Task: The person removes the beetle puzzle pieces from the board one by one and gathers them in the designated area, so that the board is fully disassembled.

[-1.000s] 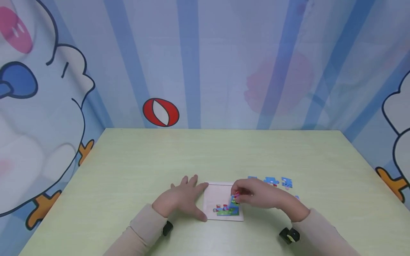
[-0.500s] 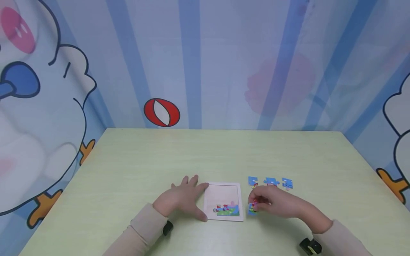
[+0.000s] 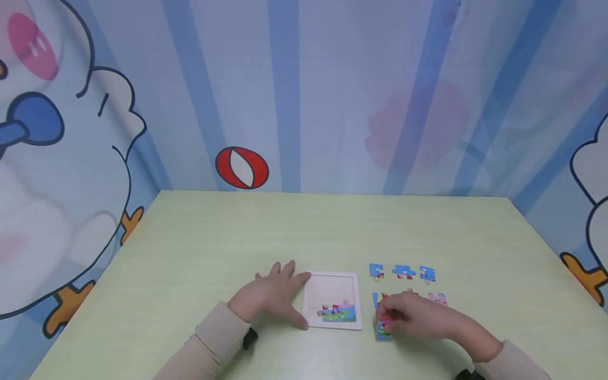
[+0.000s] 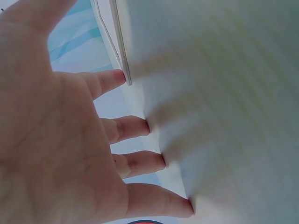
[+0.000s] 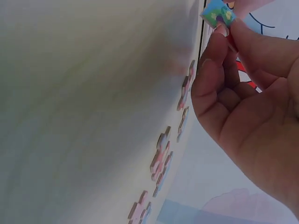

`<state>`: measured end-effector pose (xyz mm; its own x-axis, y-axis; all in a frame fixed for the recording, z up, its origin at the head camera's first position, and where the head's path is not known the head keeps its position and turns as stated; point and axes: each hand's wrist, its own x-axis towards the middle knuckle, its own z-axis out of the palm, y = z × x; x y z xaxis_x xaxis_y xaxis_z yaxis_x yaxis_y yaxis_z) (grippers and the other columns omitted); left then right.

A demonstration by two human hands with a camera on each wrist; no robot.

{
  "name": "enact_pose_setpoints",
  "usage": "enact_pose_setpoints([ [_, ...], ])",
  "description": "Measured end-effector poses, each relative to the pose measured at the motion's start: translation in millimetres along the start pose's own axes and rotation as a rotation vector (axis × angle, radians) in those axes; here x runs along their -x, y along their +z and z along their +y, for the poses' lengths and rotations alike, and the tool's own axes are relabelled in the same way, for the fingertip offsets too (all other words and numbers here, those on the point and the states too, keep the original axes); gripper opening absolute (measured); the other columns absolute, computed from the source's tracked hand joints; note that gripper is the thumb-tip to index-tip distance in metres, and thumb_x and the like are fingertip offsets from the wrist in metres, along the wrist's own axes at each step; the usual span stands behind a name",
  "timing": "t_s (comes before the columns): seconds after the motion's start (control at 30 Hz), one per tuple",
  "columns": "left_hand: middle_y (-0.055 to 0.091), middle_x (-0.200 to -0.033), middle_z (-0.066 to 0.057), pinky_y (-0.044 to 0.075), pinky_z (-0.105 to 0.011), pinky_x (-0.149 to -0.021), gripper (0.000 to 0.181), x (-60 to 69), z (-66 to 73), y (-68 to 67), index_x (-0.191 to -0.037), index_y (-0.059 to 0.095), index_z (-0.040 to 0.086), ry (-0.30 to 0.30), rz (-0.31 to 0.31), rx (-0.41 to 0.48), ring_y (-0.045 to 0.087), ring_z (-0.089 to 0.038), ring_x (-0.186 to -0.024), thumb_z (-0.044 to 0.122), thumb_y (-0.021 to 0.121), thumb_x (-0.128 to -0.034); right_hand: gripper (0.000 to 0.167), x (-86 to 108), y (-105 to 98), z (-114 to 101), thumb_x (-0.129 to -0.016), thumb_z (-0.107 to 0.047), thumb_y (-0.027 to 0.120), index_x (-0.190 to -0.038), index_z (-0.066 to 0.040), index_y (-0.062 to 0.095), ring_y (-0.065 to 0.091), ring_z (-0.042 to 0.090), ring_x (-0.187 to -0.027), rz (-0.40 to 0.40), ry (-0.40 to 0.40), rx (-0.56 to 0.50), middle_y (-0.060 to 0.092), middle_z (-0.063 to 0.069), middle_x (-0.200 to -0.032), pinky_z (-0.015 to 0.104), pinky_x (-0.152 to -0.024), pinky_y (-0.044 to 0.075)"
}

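Observation:
A square white puzzle tray (image 3: 330, 289) lies on the table, with joined puzzle pieces (image 3: 339, 314) showing green grass at its lower right. My left hand (image 3: 271, 296) has its fingers spread, the thumb and index finger touching the tray's left side; in the left wrist view the index fingertip meets the tray's edge (image 4: 120, 44). To the right of the tray, my right hand (image 3: 425, 318) pinches a blue and green puzzle piece (image 3: 382, 333) between thumb and fingers. In the right wrist view the puzzle piece (image 5: 217, 13) is partly covered by the fingertips.
Loose puzzle pieces lie in two rows right of the tray, among them a blue piece (image 3: 403, 272) at the back and a pink one (image 3: 438, 298) in the nearer row. My right hand partly hides the nearer row. A patterned curtain (image 3: 332, 95) hangs behind the table.
My right hand has moved from over the tray to the right and nearer to me, with the puzzle piece still pinched. The left hand has stayed at the tray's side.

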<state>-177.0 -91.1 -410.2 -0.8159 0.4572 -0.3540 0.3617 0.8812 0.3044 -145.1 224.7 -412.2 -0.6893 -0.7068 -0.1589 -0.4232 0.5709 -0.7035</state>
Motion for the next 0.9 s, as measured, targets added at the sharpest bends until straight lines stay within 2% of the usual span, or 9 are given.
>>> enact_pose_setpoints([
  [0.23,0.019,-0.158,-0.018,0.021,-0.077,-0.099,0.101,0.1,0.0,-0.7,-0.150,0.034,0.021,-0.001,0.000,-0.002,0.016,-0.046,-0.143,0.057,0.079,-0.0675,0.010,0.6,4.0,0.6,-0.089,-0.012,0.067,-0.089,-0.022,0.064,0.047,0.001,-0.072,-0.020,0.048,-0.018,0.051,-0.013,-0.075,0.020,-0.064,0.042],
  [0.47,0.020,-0.158,-0.019,0.021,-0.077,-0.099,0.101,0.5,0.2,-0.6,-0.150,0.035,0.020,0.004,0.003,0.001,0.017,-0.046,-0.142,0.058,0.080,-0.0674,0.004,0.3,6.2,0.9,-0.089,-0.014,0.068,-0.092,-0.016,0.065,0.049,0.003,-0.075,-0.023,0.090,-0.002,0.053,-0.012,-0.079,0.021,-0.065,0.042],
  [0.9,0.020,-0.158,-0.019,0.021,-0.077,-0.100,0.101,-1.5,-1.5,0.9,-0.150,0.035,0.020,0.006,0.014,0.006,0.018,-0.046,-0.142,0.058,0.080,-0.0670,0.009,-0.4,9.3,4.8,-0.089,-0.015,0.069,-0.093,-0.021,0.064,0.048,0.003,-0.078,0.009,0.087,0.063,0.052,-0.012,-0.084,0.021,-0.067,0.043],
])
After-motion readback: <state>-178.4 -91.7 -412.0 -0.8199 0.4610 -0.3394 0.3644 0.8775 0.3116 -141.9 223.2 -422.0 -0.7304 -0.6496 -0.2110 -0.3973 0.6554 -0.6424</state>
